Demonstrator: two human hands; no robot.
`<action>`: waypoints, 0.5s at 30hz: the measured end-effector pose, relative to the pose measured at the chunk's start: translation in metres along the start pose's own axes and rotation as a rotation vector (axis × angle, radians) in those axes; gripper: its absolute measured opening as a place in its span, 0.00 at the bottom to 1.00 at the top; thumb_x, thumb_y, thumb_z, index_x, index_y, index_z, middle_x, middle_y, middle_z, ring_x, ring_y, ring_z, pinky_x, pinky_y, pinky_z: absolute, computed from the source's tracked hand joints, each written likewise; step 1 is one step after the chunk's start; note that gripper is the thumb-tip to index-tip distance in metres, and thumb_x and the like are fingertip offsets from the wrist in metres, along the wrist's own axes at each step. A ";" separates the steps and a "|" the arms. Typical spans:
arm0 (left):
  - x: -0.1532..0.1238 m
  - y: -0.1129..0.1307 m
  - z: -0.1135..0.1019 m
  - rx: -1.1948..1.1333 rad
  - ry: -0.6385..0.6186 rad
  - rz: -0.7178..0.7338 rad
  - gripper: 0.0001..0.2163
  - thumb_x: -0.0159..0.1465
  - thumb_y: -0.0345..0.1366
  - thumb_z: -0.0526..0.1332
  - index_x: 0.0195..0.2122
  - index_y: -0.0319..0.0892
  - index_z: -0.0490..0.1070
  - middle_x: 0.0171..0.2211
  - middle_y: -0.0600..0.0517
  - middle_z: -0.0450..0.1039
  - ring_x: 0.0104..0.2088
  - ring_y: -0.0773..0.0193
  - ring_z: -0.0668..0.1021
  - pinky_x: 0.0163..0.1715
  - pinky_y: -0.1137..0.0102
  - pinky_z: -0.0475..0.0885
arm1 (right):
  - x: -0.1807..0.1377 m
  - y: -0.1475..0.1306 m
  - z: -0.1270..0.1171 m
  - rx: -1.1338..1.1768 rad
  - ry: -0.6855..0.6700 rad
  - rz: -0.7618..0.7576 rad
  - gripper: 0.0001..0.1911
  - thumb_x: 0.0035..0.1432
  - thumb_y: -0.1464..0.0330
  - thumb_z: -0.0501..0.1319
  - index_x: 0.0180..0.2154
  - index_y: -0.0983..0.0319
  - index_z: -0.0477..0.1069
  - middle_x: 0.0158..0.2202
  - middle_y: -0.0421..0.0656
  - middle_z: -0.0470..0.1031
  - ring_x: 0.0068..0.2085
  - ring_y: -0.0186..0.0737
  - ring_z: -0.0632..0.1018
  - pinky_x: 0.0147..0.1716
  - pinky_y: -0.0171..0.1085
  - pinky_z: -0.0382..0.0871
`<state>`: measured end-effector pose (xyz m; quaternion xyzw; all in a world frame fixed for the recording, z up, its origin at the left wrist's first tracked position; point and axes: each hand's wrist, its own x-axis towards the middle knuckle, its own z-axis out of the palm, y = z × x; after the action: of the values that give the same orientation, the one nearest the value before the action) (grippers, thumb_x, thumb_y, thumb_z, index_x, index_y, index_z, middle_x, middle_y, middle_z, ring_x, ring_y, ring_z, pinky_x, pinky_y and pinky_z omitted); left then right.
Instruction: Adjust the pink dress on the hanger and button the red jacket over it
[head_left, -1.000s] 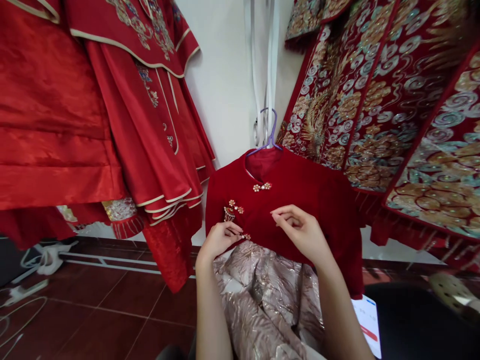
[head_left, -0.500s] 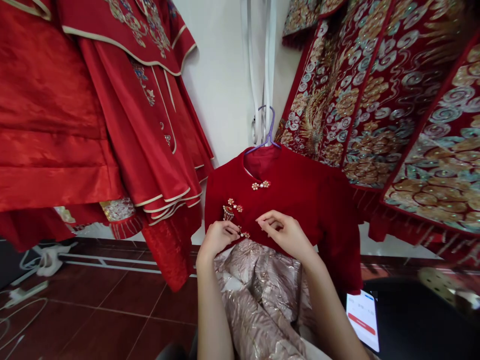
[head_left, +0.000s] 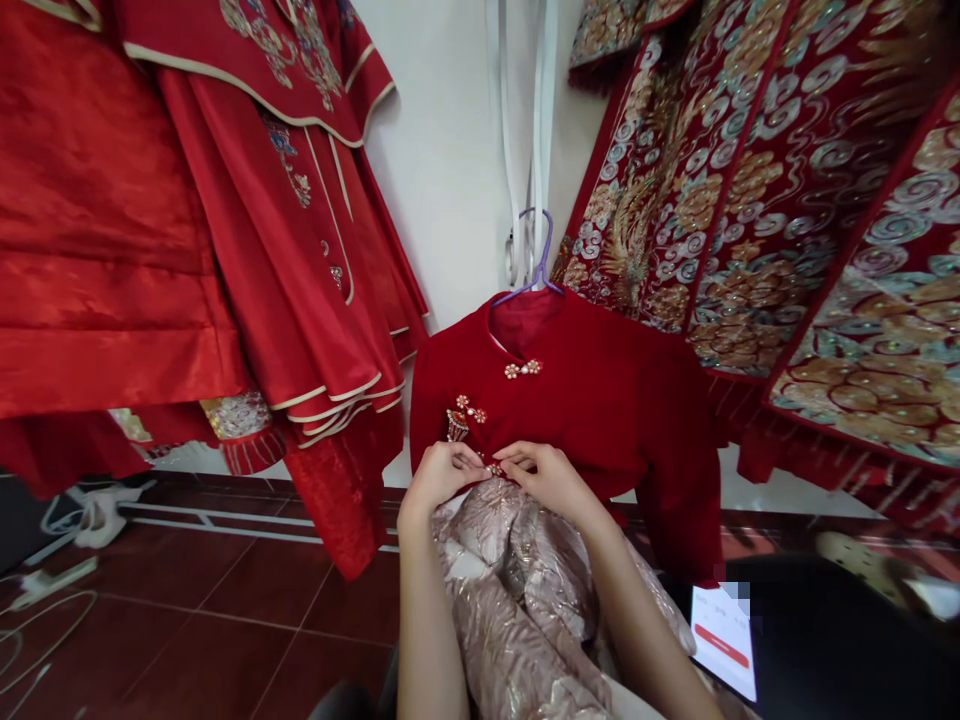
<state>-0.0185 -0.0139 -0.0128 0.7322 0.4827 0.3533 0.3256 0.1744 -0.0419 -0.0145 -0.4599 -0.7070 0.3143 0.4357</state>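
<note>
A dark red velvet jacket (head_left: 585,390) hangs on a purple hanger (head_left: 541,255), and a pinkish metallic brocade skirt (head_left: 517,590) lies below its hem. Both hands meet at the lower beaded flower button (head_left: 493,470). My left hand (head_left: 444,478) pinches at its left side, and my right hand (head_left: 547,475) pinches at its right. Fingers partly hide the button. Just above my left hand sits a beaded tassel brooch (head_left: 457,424) on the velvet. Another beaded flower button (head_left: 523,370) is fastened at the collar.
Red gowns (head_left: 277,230) hang at the left, and a heavily embroidered red garment (head_left: 750,220) hangs at the right. A phone with a lit screen (head_left: 722,640) rests on a black surface (head_left: 817,650). White straps (head_left: 517,120) run down to the hanger. White shoes (head_left: 101,515) stand on the floor.
My right hand has moved down and left, from above the jacket to the lower flower button beside my left hand. My left hand has stayed almost in place.
</note>
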 end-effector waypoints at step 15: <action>0.002 0.006 0.007 -0.274 -0.035 0.019 0.11 0.49 0.38 0.68 0.28 0.36 0.74 0.25 0.49 0.76 0.28 0.65 0.77 0.32 0.71 0.73 | 0.002 0.005 0.003 0.077 -0.014 0.093 0.09 0.45 0.73 0.64 0.33 0.64 0.75 0.29 0.41 0.76 0.30 0.33 0.75 0.32 0.33 0.71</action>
<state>-0.0095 -0.0149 -0.0112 0.6915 0.4173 0.4063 0.4274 0.1726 -0.0381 -0.0190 -0.4728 -0.6753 0.3645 0.4331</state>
